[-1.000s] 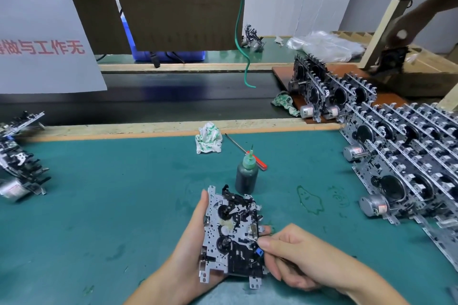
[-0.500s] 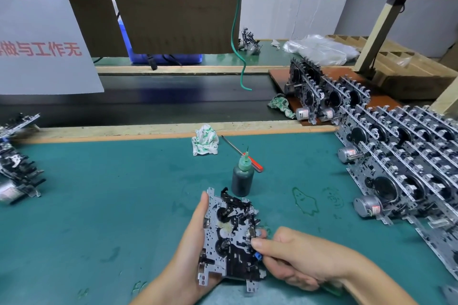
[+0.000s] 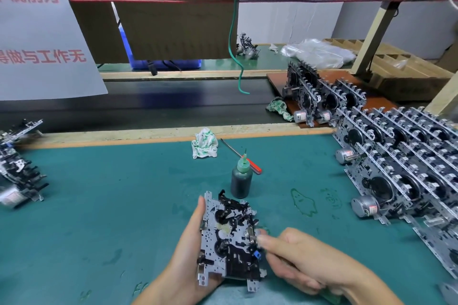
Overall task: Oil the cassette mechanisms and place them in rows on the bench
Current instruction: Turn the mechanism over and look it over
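We see the left hand [image 3: 190, 250] holding one cassette mechanism [image 3: 229, 239] from behind, low in the middle of the view, just above the green desk [image 3: 111, 193]. The thumb lies straight along the left edge of the metal plate, and the other fingers are hidden behind it. The right hand [image 3: 304, 260] is at the right edge of the mechanism, its fingers curled, with the fingertips [image 3: 262, 240] pressed together close to a small blue part; this hand is blurred, so we cannot tell exactly what it pinches. Something green shows under its wrist.

Just behind the mechanism stands a dark oil bottle [image 3: 241, 181] with a green nozzle. Near it lie a screwdriver [image 3: 241, 156] with a red handle and a crumpled cloth [image 3: 205, 143]. Many mechanisms stand in rows [image 3: 409, 156] on the right side, and a few more [image 3: 17, 168] lie at the left edge.
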The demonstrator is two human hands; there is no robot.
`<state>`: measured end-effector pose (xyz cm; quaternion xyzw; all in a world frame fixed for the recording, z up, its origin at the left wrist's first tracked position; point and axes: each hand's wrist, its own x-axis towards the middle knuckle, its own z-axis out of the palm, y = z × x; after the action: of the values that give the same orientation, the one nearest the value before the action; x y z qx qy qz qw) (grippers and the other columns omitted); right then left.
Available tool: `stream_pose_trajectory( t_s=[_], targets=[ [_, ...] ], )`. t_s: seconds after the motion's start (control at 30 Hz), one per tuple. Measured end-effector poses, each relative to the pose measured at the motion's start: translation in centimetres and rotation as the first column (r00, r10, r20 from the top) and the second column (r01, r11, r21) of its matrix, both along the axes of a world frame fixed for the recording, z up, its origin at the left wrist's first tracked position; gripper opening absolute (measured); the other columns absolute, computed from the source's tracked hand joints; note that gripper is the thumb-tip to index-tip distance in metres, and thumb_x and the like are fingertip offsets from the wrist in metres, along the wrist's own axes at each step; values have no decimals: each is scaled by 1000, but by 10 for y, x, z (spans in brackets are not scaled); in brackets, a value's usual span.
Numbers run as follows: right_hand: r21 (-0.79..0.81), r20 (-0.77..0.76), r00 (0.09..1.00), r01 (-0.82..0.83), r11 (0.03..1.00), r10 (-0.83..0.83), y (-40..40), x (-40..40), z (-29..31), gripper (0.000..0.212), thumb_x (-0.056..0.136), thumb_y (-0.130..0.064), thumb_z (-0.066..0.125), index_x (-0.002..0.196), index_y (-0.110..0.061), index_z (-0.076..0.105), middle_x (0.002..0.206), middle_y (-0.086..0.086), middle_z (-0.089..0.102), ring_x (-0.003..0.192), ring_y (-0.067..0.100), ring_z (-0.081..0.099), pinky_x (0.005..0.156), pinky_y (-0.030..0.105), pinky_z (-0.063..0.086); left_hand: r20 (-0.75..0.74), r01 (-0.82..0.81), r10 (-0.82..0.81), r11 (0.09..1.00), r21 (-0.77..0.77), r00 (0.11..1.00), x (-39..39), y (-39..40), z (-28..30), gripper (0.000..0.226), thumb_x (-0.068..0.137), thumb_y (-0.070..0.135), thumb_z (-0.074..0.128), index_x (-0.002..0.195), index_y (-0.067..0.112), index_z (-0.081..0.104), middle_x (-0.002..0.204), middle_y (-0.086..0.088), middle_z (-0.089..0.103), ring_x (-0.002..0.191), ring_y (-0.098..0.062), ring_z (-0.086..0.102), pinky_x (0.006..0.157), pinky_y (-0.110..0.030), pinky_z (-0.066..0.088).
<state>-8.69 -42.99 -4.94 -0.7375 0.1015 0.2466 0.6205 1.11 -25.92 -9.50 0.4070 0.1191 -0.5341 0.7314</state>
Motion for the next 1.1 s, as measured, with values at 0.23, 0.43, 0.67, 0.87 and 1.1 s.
stream_pose_trajectory(
  t_s=[0.23,0.43,0.67,0.87,1.1],
  targets=[
    [205,33,977,198,959,-209,-13,-2,-8,46,88,-48,49,57,-14,51,29,-1,28,23,10,11,32,11,17,-118,19,-42,982,-188,992,-2,0,18,87,79,70,41,112,-6,66,124,-32,56,109,-47,59,93,-52,42],
    [200,53,981,173,964,-187,-11,2,-13,45,88,-46,49,55,-16,54,30,-1,29,30,11,11,32,13,18,-21,50,-54,985,-167,998,-3,2,18,87,77,73,38,113,-1,67,125,-27,59,109,-38,62,91,-44,49],
    [222,32,990,126,967,-136,-8,0,-12,47,89,-47,51,56,-15,57,30,-2,32,25,9,16,34,13,20,18,68,-66,973,-221,998,-3,5,16,84,79,72,38,117,2,66,130,-22,57,110,-35,61,97,-43,45],
    [260,44,986,144,955,-161,-9,0,-10,46,91,-44,51,56,-13,55,30,-2,30,25,9,14,34,12,17,-29,3,-11,965,-260,1000,-3,7,22,89,77,69,42,125,-4,57,134,-27,50,118,-38,56,99,-46,46],
    [305,37,980,174,936,-194,-8,-1,-8,46,92,-38,47,54,-12,54,29,-2,29,24,8,13,34,10,16,-75,-38,20,969,-246,997,-2,8,22,89,79,70,43,119,-8,60,131,-28,53,121,-37,51,102,-48,38]
  ],
)
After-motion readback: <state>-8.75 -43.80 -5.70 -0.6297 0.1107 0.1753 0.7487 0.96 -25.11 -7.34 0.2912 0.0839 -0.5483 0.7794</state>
